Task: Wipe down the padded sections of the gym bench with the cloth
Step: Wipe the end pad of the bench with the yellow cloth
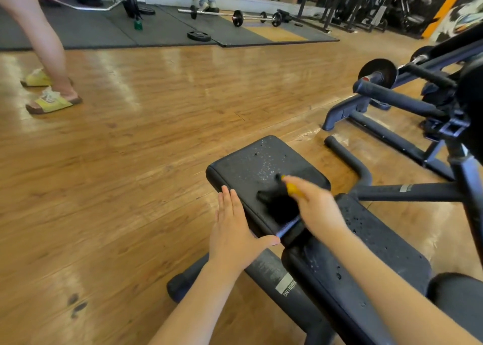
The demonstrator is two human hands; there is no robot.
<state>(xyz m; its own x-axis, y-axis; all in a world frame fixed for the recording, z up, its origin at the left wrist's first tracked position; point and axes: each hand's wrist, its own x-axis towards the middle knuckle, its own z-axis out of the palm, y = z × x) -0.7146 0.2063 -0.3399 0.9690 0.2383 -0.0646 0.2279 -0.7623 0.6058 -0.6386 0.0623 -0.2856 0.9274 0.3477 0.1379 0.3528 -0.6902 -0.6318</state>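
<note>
Black pad, left hand: the left hand lies flat against the near-left edge of the front pad, fingers straight and together, thumb spread out toward the gap between the pads; it grips nothing.
Right hand: the right hand hovers over the same pad, fingers curled around a yellow object; motion blur hides how tight the grip is.
Cloth: a dark, blurred cloth hangs under the right hand and touches the pad's near end; whether the fingers hold it together with the yellow object I cannot tell.
Blue-white item: a thin striped piece sticks out below the right hand, at the pad's near edge; too blurred to name.
Front pad: black, speckled with pale droplets on its far half.
Rear pad: the long pad runs back toward the camera on the right, also spotted with drops, just beside the front pad with a narrow gap between.
Frame: a dark bench frame with a grey warning label passes below the pads.
Floor: glossy wooden floor all around.
Background: a barbell on dark mats far off; a bystander's legs in yellow sandals at the left.
</note>
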